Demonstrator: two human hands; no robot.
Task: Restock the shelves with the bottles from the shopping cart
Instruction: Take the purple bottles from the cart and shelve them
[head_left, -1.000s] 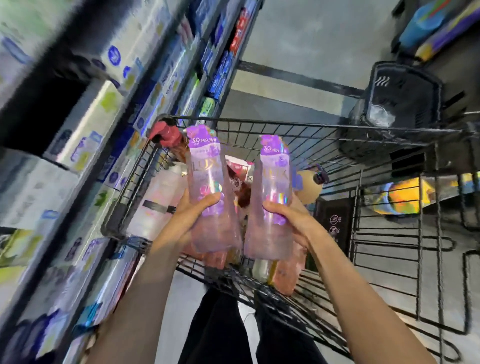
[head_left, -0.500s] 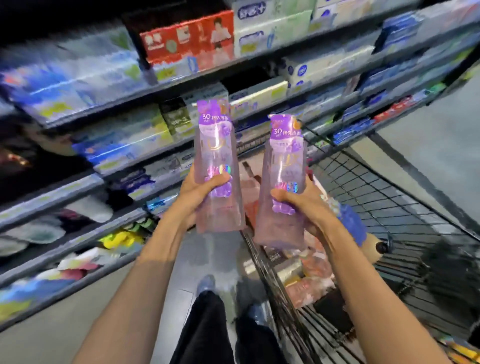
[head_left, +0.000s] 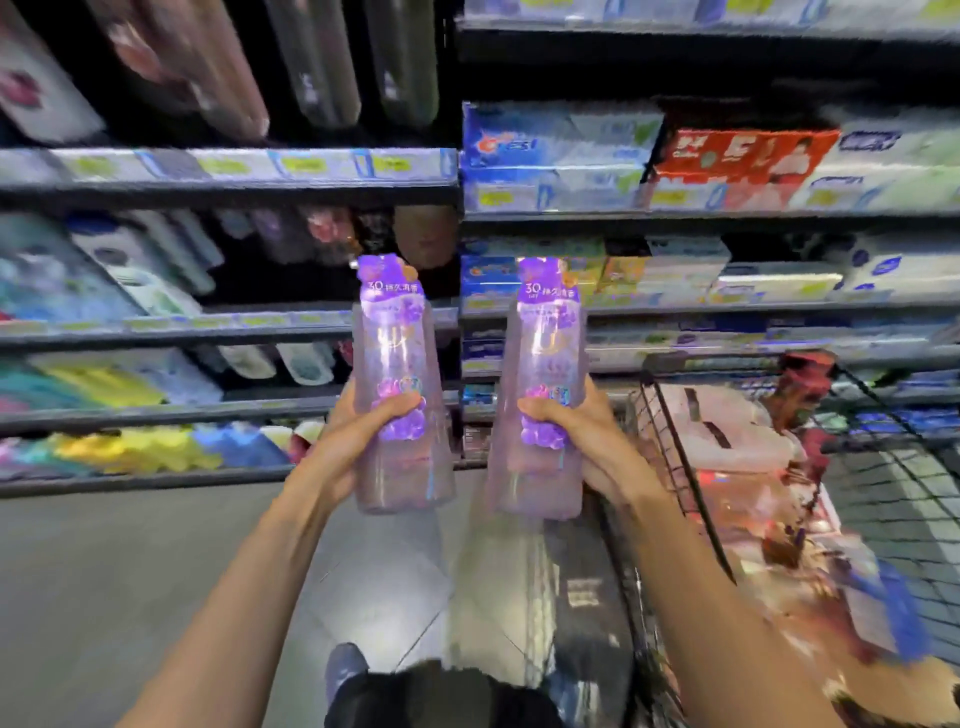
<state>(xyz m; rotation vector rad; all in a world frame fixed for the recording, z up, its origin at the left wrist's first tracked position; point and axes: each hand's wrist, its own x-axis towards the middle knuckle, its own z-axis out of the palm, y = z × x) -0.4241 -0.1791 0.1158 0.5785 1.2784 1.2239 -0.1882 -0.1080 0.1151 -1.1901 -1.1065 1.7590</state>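
Head view, tall translucent plastic bottles (head_left: 400, 384), gripped

Two hands: left hand (head_left: 345, 441) and right hand (head_left: 587, 441). Two pink bottles with purple caps, one per hand: left bottle (head_left: 397, 395) and right bottle (head_left: 543, 400). One wire shopping cart (head_left: 670, 467), its blurred contents uncountable. One shoe (head_left: 343, 667) is visible. Four shelf levels (head_left: 228, 171) show at left.

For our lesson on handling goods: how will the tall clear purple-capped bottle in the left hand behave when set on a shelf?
The tall clear purple-capped bottle looks rigid, probably plastic. Tall and narrow, it may tip. The left hand grips it firmly, so probably not slippery.
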